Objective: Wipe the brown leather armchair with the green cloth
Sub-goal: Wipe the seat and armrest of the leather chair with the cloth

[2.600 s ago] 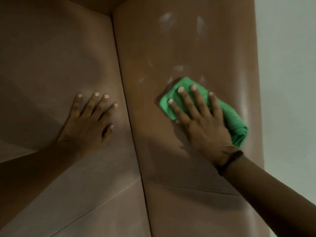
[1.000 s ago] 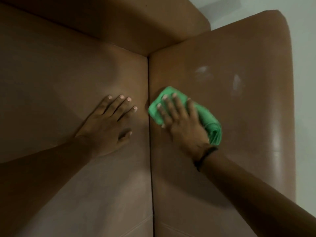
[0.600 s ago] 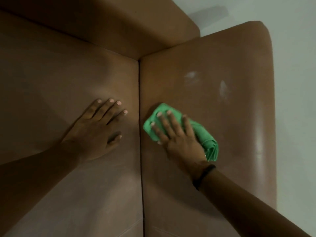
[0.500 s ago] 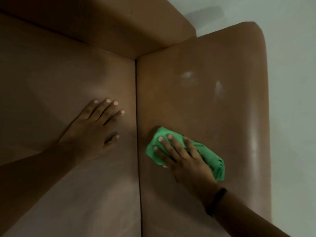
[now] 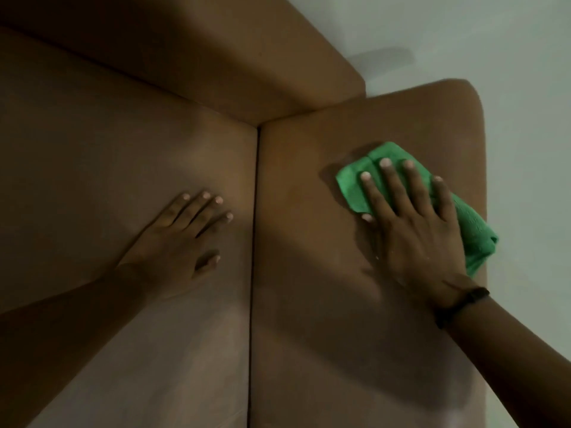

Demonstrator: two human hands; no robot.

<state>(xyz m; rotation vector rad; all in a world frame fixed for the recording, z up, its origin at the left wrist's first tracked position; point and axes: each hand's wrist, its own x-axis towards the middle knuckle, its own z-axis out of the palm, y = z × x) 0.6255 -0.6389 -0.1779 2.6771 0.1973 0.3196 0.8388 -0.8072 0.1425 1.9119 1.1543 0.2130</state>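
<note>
Right hand [image 5: 414, 236] pressing green cloth [image 5: 355, 186] flat on brown leather armchair [image 5: 309, 335] arm panel, fingers [image 5: 386, 183] spread open over it, left hand [image 5: 173, 245] splayed open on adjoining panel, black wristband [image 5: 460, 307] on right wrist, no readable writing.

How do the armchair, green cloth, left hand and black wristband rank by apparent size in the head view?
1. Armchair
2. Left hand and green cloth: close, cloth partly hidden under the right hand, unranked
3. Wristband
</note>
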